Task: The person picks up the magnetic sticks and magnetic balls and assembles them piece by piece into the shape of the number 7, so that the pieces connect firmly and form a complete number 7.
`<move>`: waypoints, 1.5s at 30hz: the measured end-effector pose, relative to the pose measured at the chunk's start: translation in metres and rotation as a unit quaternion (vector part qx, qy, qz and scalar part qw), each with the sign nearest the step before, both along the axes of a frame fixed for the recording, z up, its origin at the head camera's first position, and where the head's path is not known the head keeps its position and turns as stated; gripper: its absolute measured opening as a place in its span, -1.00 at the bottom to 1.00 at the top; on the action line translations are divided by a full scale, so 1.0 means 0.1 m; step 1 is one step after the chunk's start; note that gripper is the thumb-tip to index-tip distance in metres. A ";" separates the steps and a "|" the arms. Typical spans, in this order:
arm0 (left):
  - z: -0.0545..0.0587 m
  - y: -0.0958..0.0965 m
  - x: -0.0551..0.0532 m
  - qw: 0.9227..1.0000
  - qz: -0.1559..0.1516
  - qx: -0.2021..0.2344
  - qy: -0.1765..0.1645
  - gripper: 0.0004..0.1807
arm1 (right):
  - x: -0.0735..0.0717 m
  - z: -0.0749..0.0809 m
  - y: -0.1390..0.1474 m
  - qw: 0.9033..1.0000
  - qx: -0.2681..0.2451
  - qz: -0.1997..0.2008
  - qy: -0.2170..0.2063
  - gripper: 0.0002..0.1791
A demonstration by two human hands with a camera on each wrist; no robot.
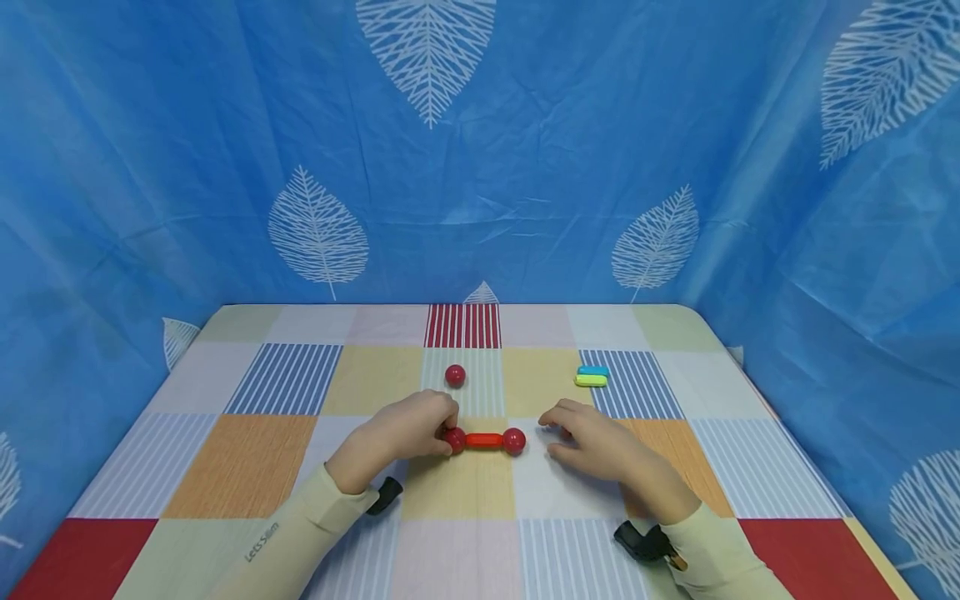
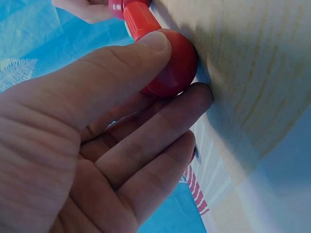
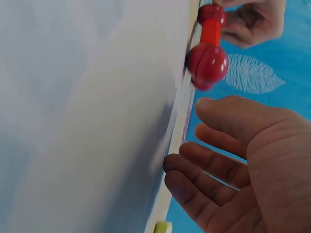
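Observation:
A short orange-red rod (image 1: 483,441) lies on the patchwork cloth with a glossy red ball at each end, like a small dumbbell. My left hand (image 1: 408,429) pinches its left red ball (image 2: 177,65), thumb on one side and fingers on the other. The right red ball (image 1: 513,441) touches the rod's other end. To the right of it, my right hand (image 1: 600,442) hovers just over the cloth, apart from the ball. In the right wrist view its fingers (image 3: 214,162) are loosely bent, with nothing between them and the thumb.
A loose red ball (image 1: 455,376) sits farther back, beyond the left hand. A blue rod (image 1: 593,371) and a yellow-green rod (image 1: 591,381) lie side by side at the back right. Blue leaf-print curtain (image 1: 480,208) hangs around the patchwork-covered table (image 1: 570,537).

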State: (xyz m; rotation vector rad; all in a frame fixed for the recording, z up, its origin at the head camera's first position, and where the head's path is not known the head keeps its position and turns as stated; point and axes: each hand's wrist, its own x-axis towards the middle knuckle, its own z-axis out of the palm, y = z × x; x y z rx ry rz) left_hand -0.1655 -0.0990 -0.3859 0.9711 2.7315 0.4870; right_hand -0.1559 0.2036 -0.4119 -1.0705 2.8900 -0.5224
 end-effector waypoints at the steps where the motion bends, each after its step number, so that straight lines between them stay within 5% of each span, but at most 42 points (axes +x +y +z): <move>1: 0.00 0.00 0.00 1.000 -0.002 0.001 0.001 -0.72 | -0.01 0.00 0.02 1.000 -0.001 -0.002 0.003 -0.65; 26: -0.02 -0.01 0.01 1.000 0.003 0.006 -0.007 -0.71 | -0.45 -0.01 0.42 0.987 0.046 -0.142 0.064 -0.51; 45: -0.01 -0.02 0.00 1.000 0.002 -0.005 -0.001 -0.69 | -0.47 0.03 0.45 0.981 0.070 -0.175 0.043 -0.60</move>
